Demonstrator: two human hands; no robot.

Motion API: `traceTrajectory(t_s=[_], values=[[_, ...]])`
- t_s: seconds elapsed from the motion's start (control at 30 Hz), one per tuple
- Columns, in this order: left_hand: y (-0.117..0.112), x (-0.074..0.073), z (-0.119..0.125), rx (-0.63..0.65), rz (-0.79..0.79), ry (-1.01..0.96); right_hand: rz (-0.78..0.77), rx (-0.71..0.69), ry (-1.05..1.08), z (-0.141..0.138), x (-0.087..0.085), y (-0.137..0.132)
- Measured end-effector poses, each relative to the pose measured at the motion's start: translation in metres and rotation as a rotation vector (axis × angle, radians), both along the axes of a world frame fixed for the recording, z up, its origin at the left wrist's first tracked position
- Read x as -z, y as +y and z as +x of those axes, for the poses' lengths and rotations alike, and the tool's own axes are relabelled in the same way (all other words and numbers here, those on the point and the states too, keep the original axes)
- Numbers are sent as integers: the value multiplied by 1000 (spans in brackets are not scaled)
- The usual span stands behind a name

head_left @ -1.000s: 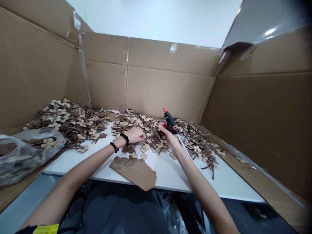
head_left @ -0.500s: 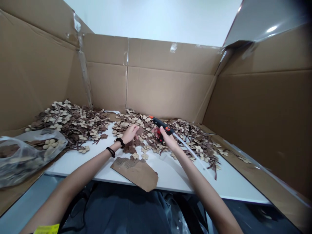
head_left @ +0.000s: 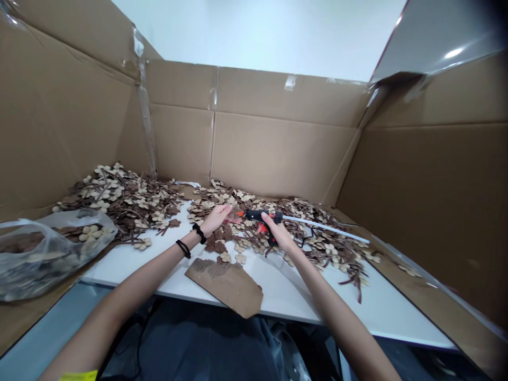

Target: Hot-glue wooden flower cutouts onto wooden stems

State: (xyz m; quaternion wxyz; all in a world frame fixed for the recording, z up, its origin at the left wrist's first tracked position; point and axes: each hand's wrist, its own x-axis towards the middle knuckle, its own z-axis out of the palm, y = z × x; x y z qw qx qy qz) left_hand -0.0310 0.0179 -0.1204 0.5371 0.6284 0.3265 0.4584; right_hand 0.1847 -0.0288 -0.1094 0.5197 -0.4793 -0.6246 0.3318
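My right hand point(head_left: 278, 234) grips a black and orange hot glue gun point(head_left: 256, 215), a long white glue stick point(head_left: 329, 226) trailing out of its back. The gun's orange nozzle points left, close to the fingertips of my left hand point(head_left: 215, 219). Those fingers are closed in a pinch on a brown flower-shaped piece point(head_left: 235, 210), partly hidden by them and the nozzle. Below my left hand, brown flower pieces point(head_left: 216, 242) lie in a loose cluster on the white table point(head_left: 286, 288).
Heaps of cream and brown flower pieces with strips lie at the left point(head_left: 130, 198) and along the back. A torn cardboard piece point(head_left: 228, 286) rests at the front edge. A plastic bag of flowers point(head_left: 51, 259) sits far left. Cardboard walls point(head_left: 278, 153) surround the table.
The glue gun has swung from tilted to nearly level, and its nozzle has come down to my left fingertips. The glue stick has risen with it. The view has shifted slightly.
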Motion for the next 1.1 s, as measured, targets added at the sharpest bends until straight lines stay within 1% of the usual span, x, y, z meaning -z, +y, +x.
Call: traceTrajectory(t_s=[0.1,0.27,0.33,0.43,0.53,0.83,1.0,1.1], values=[[-3,-4,0,44,47,12,-35,-3,-89,-1,-3,-2],[-6,-6,-1,59,64,10,-39,45,13,-1,-1,-2],[-5,-4,-1,51,66,4,-31,20,-5,-1,-1,-1],[-4,-3,-2,55,60,-11,-1,-35,-92,-1,0,-1],[-5,-4,-2,69,58,-20,15,-45,-132,-1,-1,-1],[-8,-7,-3,77,58,-10,9,-87,-95,-3,-6,-4],[-7,-8,-2,69,55,5,6,-72,-95,-5,-7,-5],[-3,-6,-3,52,96,45,1,-59,-98,-5,-6,-4]])
